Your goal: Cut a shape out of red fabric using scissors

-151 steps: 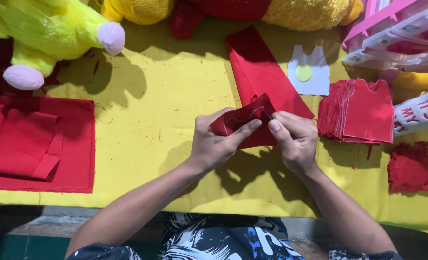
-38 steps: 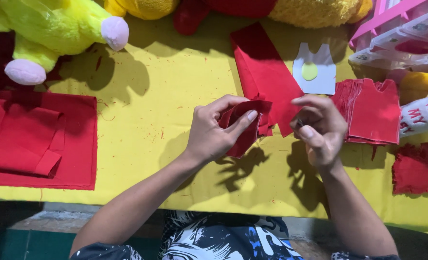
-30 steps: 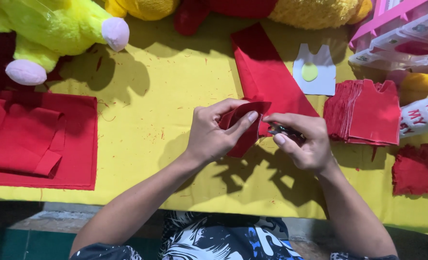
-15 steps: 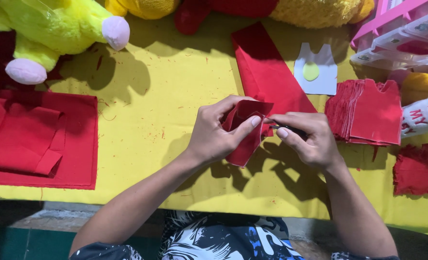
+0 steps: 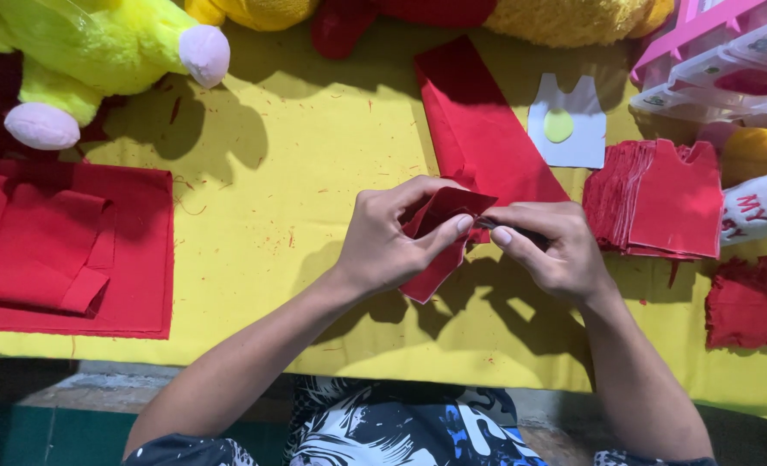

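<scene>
Overhead, both hands (image 5: pixel 400 237) (image 5: pixel 552 250) pinching red felt piece (image 5: pixel 439 233)

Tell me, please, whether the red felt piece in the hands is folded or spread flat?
Folded: the red felt piece bends over itself between the left hand fingers.

Two hands, left (image 5: pixel 392 246) and right (image 5: pixel 556 255), meet over one small red felt piece (image 5: pixel 439 237). On the yellow surface (image 5: pixel 314 173) lie one long red felt strip (image 5: pixel 478 129), one white vest-shaped template (image 5: pixel 569 129), one stack of red cut-outs (image 5: pixel 659 198), one pile of red scraps (image 5: pixel 750 302) and one folded red cloth (image 5: pixel 64 250). At least two plush toys, perhaps more, line the far edge: one lime green (image 5: pixel 81 52), one orange (image 5: pixel 573 17).
</scene>
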